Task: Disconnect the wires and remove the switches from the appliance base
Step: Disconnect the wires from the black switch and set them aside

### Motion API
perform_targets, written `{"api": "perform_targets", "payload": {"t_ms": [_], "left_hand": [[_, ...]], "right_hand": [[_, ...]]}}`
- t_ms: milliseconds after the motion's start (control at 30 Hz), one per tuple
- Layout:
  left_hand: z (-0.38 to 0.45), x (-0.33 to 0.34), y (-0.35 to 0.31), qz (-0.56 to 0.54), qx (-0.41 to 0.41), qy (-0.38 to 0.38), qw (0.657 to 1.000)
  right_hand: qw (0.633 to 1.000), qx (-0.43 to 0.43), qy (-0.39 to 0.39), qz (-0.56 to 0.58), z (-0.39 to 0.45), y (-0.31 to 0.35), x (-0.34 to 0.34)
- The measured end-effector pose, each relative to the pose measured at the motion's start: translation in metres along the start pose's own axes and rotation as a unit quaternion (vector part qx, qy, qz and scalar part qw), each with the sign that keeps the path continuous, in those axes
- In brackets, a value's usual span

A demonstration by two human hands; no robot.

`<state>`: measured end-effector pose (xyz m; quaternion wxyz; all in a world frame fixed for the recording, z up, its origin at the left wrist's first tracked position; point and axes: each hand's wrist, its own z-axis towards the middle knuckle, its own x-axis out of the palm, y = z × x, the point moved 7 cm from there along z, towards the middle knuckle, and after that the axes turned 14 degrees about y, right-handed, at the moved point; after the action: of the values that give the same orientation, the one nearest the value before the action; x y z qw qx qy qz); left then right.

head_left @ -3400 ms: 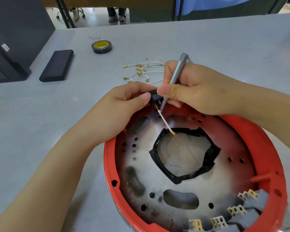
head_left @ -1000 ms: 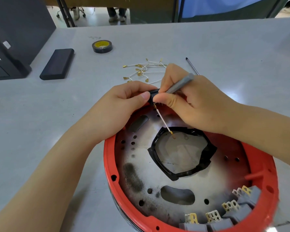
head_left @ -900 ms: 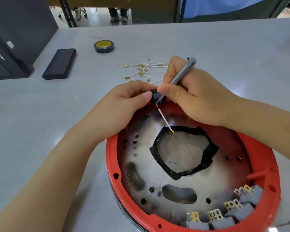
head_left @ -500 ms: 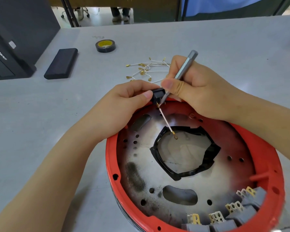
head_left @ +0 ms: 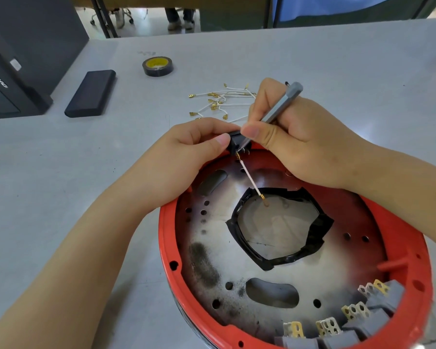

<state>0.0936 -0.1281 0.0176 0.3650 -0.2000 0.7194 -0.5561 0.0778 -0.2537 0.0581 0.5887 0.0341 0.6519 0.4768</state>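
Left hand: the left hand [head_left: 184, 157] pinches a small black switch [head_left: 237, 144] between thumb and fingers, at the far rim of the red base.
Right hand: the right hand [head_left: 295, 142] grips a thin grey tool [head_left: 278, 109] like a pen. The tool slants down to the switch, and its tip is hidden behind the thumb.
Switch: it sits right between the two hands, at the far edge of the red base [head_left: 237, 328]. Little metal pins stick out under it.
Wire: one thin pale wire [head_left: 249, 178] runs from under the switch toward the person. Its gold end [head_left: 261, 196] hangs over the big hole with the black edge [head_left: 278, 227] in the middle of the base.
Red base: it lies under both hands and spreads out toward the person. Its inside is a dirty metal plate with small holes and dark smudges.
Grey switches: four grey switches [head_left: 358, 323] with metal tabs sit in a row at the near rim of the base, well apart from the hands.
Loose wires: a bunch of white wires with gold ends [head_left: 222, 103] lies on the grey table [head_left: 61, 185] just past the hands.
Tape: a black roll with a yellow middle [head_left: 157, 66] lies farther off, past the left hand.
Black block: a flat black block [head_left: 91, 93] lies far out on the left hand's side.
Black box: a big black box [head_left: 23, 51] stands even farther out on that side.
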Motion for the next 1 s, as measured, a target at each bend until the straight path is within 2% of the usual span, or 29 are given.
{"api": "perform_targets", "payload": {"t_ms": [333,667,833,1000], "left_hand": [[0.0,0.0,-0.001,0.006,-0.01,-0.005,1.0],[0.0,0.0,-0.001,-0.002,-0.008,-0.006,1.0],[0.0,-0.001,-0.001,0.002,-0.006,-0.008,1.0],[0.0,0.0,0.0,0.007,-0.005,-0.007,1.0]], "right_hand": [[0.999,-0.016,0.006,-0.047,-0.003,0.005,0.006],[0.993,0.032,0.033,0.107,0.006,-0.015,0.001],[0.995,0.012,-0.024,0.096,0.004,-0.012,-0.006],[0.998,0.017,-0.012,0.058,0.003,-0.008,-0.002]]}}
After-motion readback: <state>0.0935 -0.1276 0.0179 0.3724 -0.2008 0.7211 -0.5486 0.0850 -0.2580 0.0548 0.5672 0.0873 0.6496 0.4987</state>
